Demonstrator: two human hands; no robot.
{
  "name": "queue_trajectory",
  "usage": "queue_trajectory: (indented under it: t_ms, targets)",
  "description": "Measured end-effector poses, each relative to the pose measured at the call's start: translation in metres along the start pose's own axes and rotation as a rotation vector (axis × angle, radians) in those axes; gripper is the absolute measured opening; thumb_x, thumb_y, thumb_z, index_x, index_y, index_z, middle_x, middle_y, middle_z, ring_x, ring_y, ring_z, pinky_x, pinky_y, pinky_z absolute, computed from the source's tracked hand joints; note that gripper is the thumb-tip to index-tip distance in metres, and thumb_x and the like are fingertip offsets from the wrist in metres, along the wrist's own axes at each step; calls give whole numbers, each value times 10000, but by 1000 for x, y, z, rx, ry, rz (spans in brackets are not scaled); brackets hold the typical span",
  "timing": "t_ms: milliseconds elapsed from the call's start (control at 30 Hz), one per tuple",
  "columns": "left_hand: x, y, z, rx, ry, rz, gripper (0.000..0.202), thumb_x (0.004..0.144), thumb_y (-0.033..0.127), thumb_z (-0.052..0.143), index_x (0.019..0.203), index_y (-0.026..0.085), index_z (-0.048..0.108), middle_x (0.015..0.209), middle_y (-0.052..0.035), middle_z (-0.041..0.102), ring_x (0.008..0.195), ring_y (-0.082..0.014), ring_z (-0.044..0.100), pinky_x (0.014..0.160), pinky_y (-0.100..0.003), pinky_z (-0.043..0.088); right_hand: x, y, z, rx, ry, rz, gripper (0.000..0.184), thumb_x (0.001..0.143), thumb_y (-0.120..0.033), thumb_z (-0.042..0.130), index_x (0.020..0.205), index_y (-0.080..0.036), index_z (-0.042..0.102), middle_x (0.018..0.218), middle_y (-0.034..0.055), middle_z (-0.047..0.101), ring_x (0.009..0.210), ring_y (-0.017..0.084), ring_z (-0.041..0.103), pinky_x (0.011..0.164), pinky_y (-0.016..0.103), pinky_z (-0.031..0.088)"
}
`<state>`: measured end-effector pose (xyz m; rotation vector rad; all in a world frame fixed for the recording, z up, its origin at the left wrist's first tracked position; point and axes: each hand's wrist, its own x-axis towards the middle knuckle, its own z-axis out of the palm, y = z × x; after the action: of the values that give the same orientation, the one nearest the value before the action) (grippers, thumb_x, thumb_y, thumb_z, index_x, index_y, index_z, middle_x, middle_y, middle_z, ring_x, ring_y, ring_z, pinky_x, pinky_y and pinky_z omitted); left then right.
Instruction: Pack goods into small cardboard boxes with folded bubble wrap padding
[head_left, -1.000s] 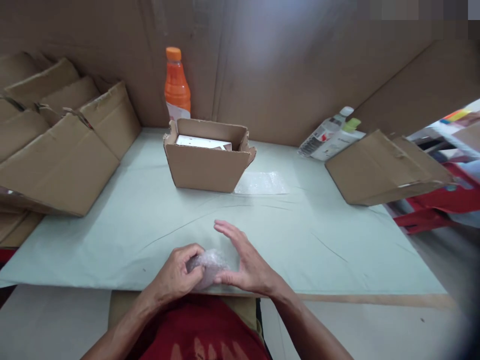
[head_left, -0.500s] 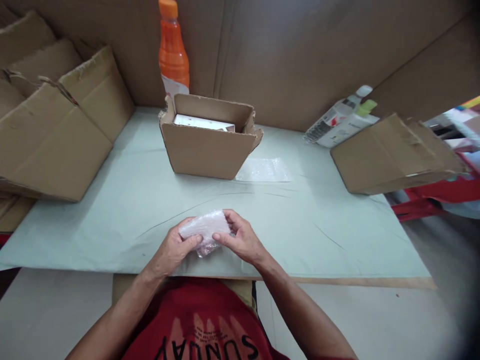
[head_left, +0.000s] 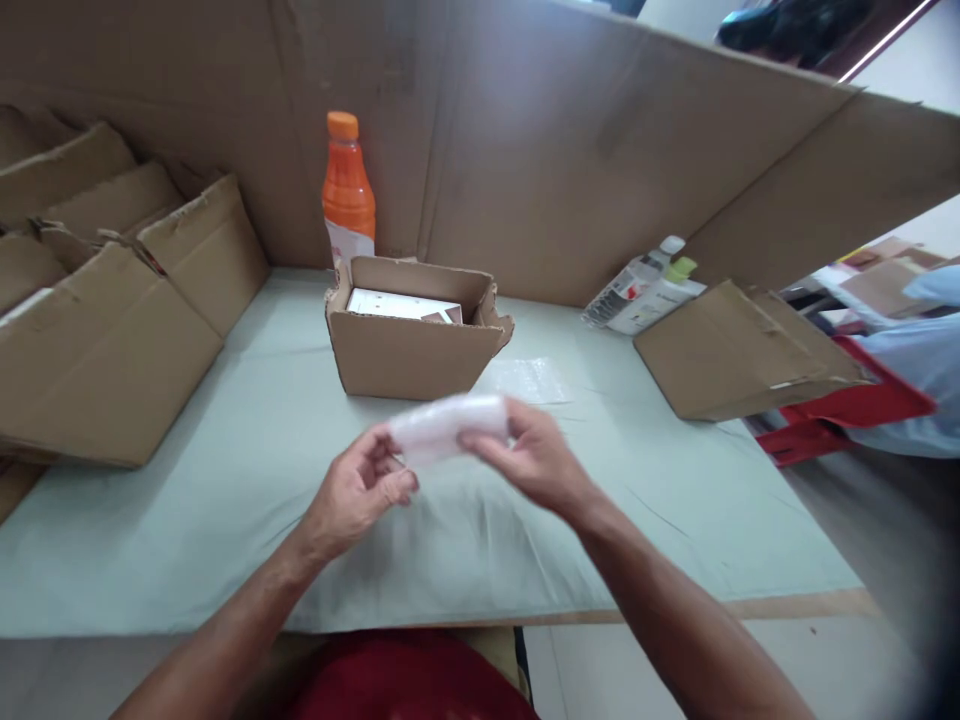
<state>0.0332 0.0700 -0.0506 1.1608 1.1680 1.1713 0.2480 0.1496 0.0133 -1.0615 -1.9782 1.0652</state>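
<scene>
A whitish bubble-wrap packet (head_left: 448,428) is held above the table, blurred by motion; its contents cannot be made out. My right hand (head_left: 536,455) grips its right end, thumb on the near face and fingers behind. Beside the packet's left end is my left hand (head_left: 364,490), its fingers loosely curled and apart from the thumb, with nothing between them. Just beyond the packet stands an open cardboard box (head_left: 409,355) with white boxes (head_left: 401,304) inside. A flat piece of bubble wrap (head_left: 529,380) lies to the right of that box.
Large cardboard boxes (head_left: 112,350) occupy the left side of the cloth-covered table (head_left: 600,500). An orange bottle (head_left: 349,190) stands behind the open box. To the right are a clear bottle (head_left: 634,285), a white tube (head_left: 660,300) and another cardboard box (head_left: 742,350). A cardboard wall (head_left: 517,150) rises behind.
The bubble-wrap packet has moved up and to the right in my right hand. My left hand has loosened from it. The head view has tilted upward.
</scene>
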Motion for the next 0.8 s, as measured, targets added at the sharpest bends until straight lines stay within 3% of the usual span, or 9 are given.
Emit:
queue_trajectory:
  t_ms: [67, 133, 200, 267, 400, 467, 600, 700, 800]
  targets:
    - [15, 20, -15, 208, 127, 231, 520, 852, 390, 683, 1312, 179, 561, 1206, -134, 687, 978, -226, 698, 850, -371, 594, 31, -13, -26, 28, 178, -115, 248, 851, -377, 744, 1013, -197, 693, 862, 4, 692, 737, 137, 629, 642, 264, 505]
    - [37, 39, -28, 505, 320, 480, 502, 860, 347, 676, 1325, 191, 571, 1342, -137, 636, 1206, -277, 624, 1032, -445, 519, 67, -16, -48, 37, 291, -211, 331, 864, -443, 730, 1076, -193, 686, 884, -1, 683, 753, 127, 634, 642, 258, 509]
    - [62, 53, -36, 770, 455, 665, 485, 851, 290, 668, 1318, 191, 584, 1423, -132, 591, 1371, -320, 508, 1142, -508, 412, 100, -12, -64, -50, 312, -228, 343, 884, -454, 693, 1085, -177, 686, 862, -5, 676, 751, 125, 637, 632, 252, 509]
    - [86, 58, -41, 929, 474, 763, 466, 856, 237, 633, 1318, 189, 588, 1420, -131, 598, 1425, -335, 457, 1169, -537, 360, 124, -9, -73, -288, 279, -119, 268, 876, -383, 681, 1008, -151, 704, 829, 11, 684, 751, 145, 647, 639, 263, 517]
    - [113, 47, -42, 1075, 428, 832, 317, 888, 160, 547, 1181, 173, 667, 1110, -112, 727, 1155, -297, 642, 1132, -535, 374, 141, -22, -71, -1059, 171, 222, 149, 773, -214, 694, 889, -126, 724, 846, 96, 729, 840, 245, 686, 743, 347, 530]
    - [114, 40, -42, 1085, 444, 863, 283, 895, 141, 526, 1120, 177, 693, 1019, -97, 737, 1033, -270, 666, 1115, -522, 385, 146, -31, -63, -1298, 110, 271, 200, 771, -205, 678, 942, -121, 740, 905, 136, 745, 896, 282, 696, 779, 374, 527]
    - [111, 37, -42, 1071, 466, 888, 286, 895, 133, 527, 1116, 197, 697, 984, -74, 737, 982, -258, 660, 1100, -517, 392, 167, -30, -44, -1360, -55, 310, 302, 766, -237, 698, 1036, -114, 756, 975, 158, 753, 930, 280, 701, 781, 347, 527]
    - [111, 38, -42, 1099, 458, 907, 278, 900, 132, 530, 1123, 181, 689, 970, -71, 734, 950, -248, 657, 1090, -495, 402, 175, -24, -38, -1352, -88, 342, 339, 806, -267, 676, 1099, -115, 753, 1018, 159, 755, 953, 268, 701, 779, 330, 525]
    - [111, 38, -42, 1118, 451, 925, 263, 904, 132, 531, 1112, 174, 687, 963, -65, 735, 921, -235, 653, 1081, -474, 409, 167, -28, -39, -1353, -111, 330, 387, 863, -392, 630, 1115, -123, 748, 1041, 169, 754, 973, 286, 697, 780, 346, 524]
